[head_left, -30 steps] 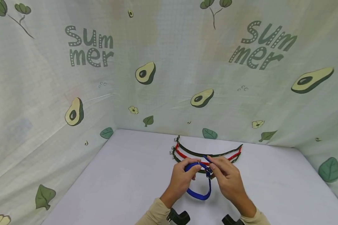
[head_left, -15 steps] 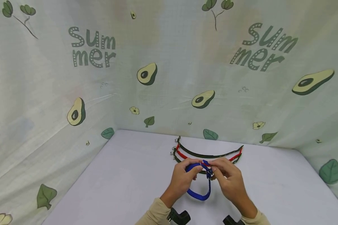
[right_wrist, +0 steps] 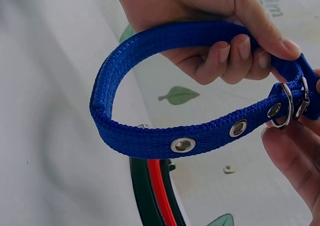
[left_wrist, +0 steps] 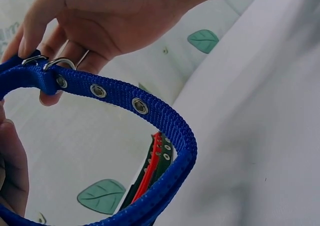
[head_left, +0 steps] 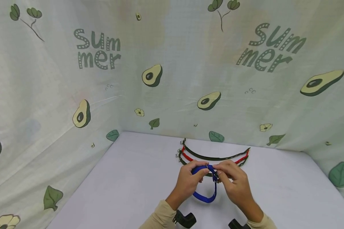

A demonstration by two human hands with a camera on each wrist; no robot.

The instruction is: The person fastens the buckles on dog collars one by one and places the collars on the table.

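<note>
A blue webbing collar [head_left: 205, 199] with metal eyelets is held up as a loop between both hands, over the table. My left hand [head_left: 186, 182] grips its band; in the right wrist view the thumb and curled fingers [right_wrist: 229, 56] show around it. My right hand [head_left: 236, 182] pinches the collar at its fastening, fingertips right at the metal buckle [right_wrist: 303, 98] and the D-ring [right_wrist: 288, 106]. In the left wrist view, the eyelets [left_wrist: 140, 106] run along the band away from the D-ring. Part of the buckle is hidden by fingers.
Behind the hands on the white table [head_left: 126, 184], a red collar [head_left: 187, 156] and dark green collars [head_left: 206, 157] lie curved, partly hidden. A printed curtain [head_left: 175, 95] rises at the table's back edge. Black wrist cameras [head_left: 185, 220] sit below the hands.
My right fingers have drawn in and down at the buckle; the blue strap end that stuck up beside them no longer shows above the hand. My left hand keeps its grip.
</note>
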